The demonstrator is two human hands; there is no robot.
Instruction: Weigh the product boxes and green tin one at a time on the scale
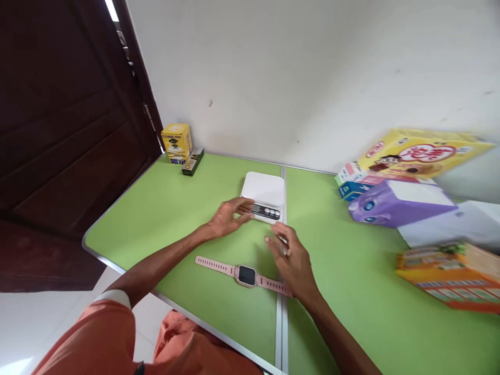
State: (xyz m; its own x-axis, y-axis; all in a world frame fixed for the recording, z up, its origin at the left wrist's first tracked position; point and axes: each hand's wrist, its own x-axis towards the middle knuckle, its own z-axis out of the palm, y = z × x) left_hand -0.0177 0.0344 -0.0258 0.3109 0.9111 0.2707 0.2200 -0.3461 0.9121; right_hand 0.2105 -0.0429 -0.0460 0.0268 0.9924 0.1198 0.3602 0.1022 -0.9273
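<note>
L hand [230, 216] is loosely spread, thumb apart from fingers, nothing seen in its grasp, fingertips at the L front corner of the white digital kitchen scale [263, 188]; touch vs. hover is hard to call, b/c the fingers overlap the scale's outline here. R hand [291, 263] is half-curled w/ a gap betw. thumb and fingers, also holding nothing visible, just in front of the scale's R front corner. Pink-strapped smartwatch [247, 276] lies face up, strap out flat, betw. person and scale, its R strap end reaching the metal table seam [284, 323] by the R wrist. Main risk, I'd say: R wrist catches that strap end and twists the watch. Also poss.: a stray L fingertip presses a button or nudges the scale; its R edge sits at the seam, so a shove that way might leave it uneven. Edges: front rim of the green table [156, 203] runs diagonally near the watch, so a hard pull lapward could drop it. Room: plenty L of the scale, up to the yellow COME ON box [176, 140] and slim black box [193, 162]; R side OK until the purple box [390, 205] and orange carton [449, 278].
</note>
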